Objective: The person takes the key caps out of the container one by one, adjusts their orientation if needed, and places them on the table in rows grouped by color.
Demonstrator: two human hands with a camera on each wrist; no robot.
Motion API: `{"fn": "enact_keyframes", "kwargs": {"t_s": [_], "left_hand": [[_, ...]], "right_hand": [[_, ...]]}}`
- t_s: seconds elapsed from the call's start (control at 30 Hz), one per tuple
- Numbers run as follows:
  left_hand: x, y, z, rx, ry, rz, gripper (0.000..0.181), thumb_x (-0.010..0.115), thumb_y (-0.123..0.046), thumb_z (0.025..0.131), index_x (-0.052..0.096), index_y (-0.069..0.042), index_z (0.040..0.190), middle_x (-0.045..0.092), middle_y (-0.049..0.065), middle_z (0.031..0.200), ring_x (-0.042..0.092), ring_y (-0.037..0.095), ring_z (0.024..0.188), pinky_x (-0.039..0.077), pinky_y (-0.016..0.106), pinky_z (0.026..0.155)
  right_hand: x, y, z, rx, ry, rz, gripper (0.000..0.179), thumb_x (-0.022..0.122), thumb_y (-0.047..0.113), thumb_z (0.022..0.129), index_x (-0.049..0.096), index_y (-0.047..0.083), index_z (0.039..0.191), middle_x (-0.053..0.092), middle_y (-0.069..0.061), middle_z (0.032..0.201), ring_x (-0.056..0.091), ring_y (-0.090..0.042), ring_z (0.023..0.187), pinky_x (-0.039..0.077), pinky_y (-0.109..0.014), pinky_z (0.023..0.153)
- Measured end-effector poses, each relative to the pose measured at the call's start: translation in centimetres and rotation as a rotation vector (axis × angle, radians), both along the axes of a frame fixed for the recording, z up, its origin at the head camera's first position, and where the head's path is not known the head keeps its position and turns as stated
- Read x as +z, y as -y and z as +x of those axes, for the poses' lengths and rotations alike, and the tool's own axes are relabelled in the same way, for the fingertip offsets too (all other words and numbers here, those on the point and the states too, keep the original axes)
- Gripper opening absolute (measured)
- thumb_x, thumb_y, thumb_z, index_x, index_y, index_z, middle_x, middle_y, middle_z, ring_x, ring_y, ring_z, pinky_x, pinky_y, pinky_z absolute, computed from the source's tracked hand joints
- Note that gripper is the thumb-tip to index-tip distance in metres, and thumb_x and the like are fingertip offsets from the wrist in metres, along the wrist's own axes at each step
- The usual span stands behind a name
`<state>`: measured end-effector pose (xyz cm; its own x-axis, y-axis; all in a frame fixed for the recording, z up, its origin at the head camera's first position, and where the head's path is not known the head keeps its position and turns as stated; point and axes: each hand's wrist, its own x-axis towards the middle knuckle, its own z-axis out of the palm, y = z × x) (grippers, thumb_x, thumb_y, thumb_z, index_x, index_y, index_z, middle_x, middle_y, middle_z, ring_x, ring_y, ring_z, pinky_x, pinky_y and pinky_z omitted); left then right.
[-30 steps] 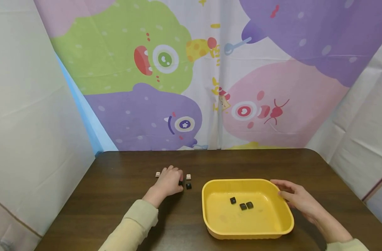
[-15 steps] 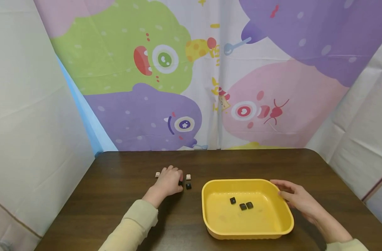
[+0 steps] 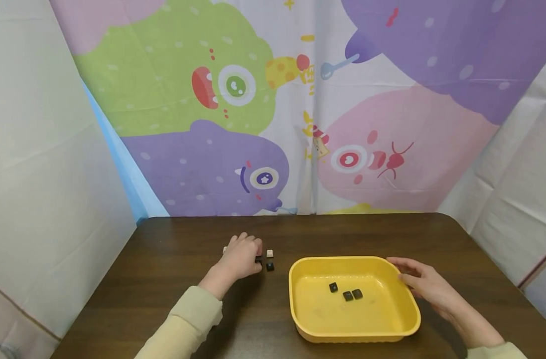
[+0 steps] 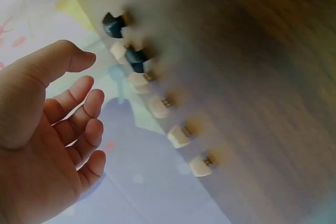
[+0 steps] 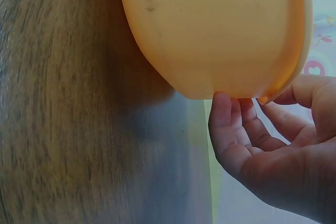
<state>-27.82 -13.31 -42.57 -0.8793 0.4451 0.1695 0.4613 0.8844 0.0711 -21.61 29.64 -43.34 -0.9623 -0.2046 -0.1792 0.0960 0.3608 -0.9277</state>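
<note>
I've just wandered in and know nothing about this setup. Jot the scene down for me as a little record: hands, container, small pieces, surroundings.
Left hand: over the loose pieces; fingers relaxed, nothing visibly gripped
Right hand: holding the yellow tray at its rim
In the tray: three black keycaps
On the table: two black keycaps and five pale keycaps visible
Backdrop: cloth printed with cartoon monsters

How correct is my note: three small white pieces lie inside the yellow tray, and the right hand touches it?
Not quite: in the head view, the three small pieces inside the yellow tray are black, not white; the right hand touches it.
</note>
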Motion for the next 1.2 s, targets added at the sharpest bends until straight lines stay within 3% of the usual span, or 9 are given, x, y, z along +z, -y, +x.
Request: {"fn": "enact_keyframes", "kwargs": {"t_s": [0.37,0.83,1.2], "left_hand": [[1.7,-1.4,1.4,-0.008,0.001,0.023,0.023,0.076,-0.022,0.067,0.057,-0.015,0.079,0.051,-0.005,0.074,0.043,0.019,0.077,0.032,0.034,0.070],[3.6,-3.3,3.1,-0.069,-0.116,0.062,0.024,0.075,-0.024,0.067,0.057,-0.015,0.081,0.052,-0.005,0.076,0.045,0.018,0.080,0.032,0.032,0.070],[4.8,-4.8,4.4,-0.065,-0.154,0.046,0.027,0.075,-0.027,0.069,0.061,-0.013,0.087,0.054,-0.004,0.081,0.044,0.018,0.081,0.032,0.031,0.070]], "right_hand": [[-0.1,0.0,-0.1,-0.001,-0.008,0.000,0.052,0.053,0.015,0.094,0.037,0.000,0.141,0.047,-0.024,0.131,0.060,-0.018,0.096,0.053,-0.037,0.074],[-0.2,-0.1,-0.1,0.002,-0.013,0.003,0.052,0.053,0.015,0.094,0.037,0.000,0.142,0.046,-0.024,0.132,0.060,-0.018,0.097,0.053,-0.036,0.075],[-0.1,-0.1,-0.1,0.004,-0.004,0.005,0.052,0.053,0.015,0.094,0.036,0.000,0.142,0.046,-0.024,0.132,0.060,-0.019,0.098,0.053,-0.037,0.076]]}}
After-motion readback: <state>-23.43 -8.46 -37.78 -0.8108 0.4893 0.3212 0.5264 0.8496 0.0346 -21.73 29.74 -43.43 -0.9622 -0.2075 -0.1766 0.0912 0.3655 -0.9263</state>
